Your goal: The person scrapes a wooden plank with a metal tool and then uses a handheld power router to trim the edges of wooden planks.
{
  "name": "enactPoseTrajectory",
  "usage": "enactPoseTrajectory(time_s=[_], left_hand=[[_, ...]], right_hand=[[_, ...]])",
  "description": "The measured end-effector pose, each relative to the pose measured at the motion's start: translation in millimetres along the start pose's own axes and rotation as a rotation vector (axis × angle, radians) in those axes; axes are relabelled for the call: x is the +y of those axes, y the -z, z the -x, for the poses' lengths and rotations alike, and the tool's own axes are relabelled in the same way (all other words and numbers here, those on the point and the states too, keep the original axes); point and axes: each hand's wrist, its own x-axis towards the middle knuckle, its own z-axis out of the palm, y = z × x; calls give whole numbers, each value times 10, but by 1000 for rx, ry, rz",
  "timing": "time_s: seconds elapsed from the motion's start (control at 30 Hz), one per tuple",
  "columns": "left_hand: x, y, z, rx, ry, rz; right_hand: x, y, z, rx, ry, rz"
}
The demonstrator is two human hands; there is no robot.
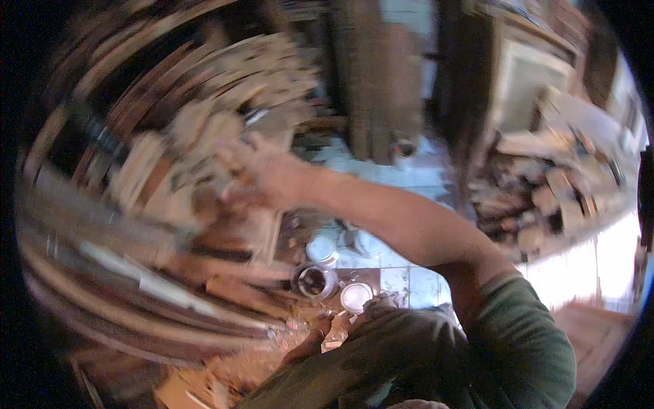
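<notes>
I'm looking down into a crowded wood workshop, much of it smeared by blur. The floor (395,277) is pale bluish tile, showing between the heaps, with wood shavings (235,375) scattered low in my view. Long boards (150,290) run along the left side, dark upright planks (385,95) stand at the far middle, and a heap of offcuts (538,198) fills the right, below a framed panel (535,78). Near the middle sit a few round tubs: one with a white lid (356,298) and, just beside it, an open can (313,281) with dark contents.

The right of my hands (255,174) reaches across to the left, over the pale wooden pieces (208,129) piled there; I cannot tell whether it grips anything or is empty. I can't make out the left one. The pieces look flat, tan to reddish brown, blunt-edged and overlapping, lying at odd angles beside and beyond the fingers.
</notes>
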Motion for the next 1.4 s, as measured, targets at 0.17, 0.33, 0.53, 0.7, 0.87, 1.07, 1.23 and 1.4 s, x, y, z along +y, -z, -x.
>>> enactPoseTrajectory(time_s=[0.17, 0.33, 0.53, 0.7, 0.87, 1.07, 1.23, 1.4], left_hand=[[290, 193, -971, -320, -127, -65], [1203, 395, -2121, -451, -77, -209], [4159, 316, -3009, -267, -19, 281], [7051, 362, -3459, -369, -452, 646], [9584, 518, -3525, -461, -823, 802], [12140, 71, -4316, -899, -512, 1255], [13878, -875, -5046, -806, -366, 1151], [14839, -1662, -6125, -586, -954, 668]], right_hand=[[341, 1213, 1494, 104, -292, 78], [829, 2136, 4313, 347, -936, 30], [-726, 2337, 7991, 934, -2019, 77], [-2477, 1851, 9636, 1291, -2122, 617], [-2794, 1623, 9451, 1861, -2085, 606], [-2297, 462, 8833, 1971, -2386, 241], [-2290, 467, 7539, 1400, -2793, -142], [-2113, 137, 7084, 2417, -2548, -212]])
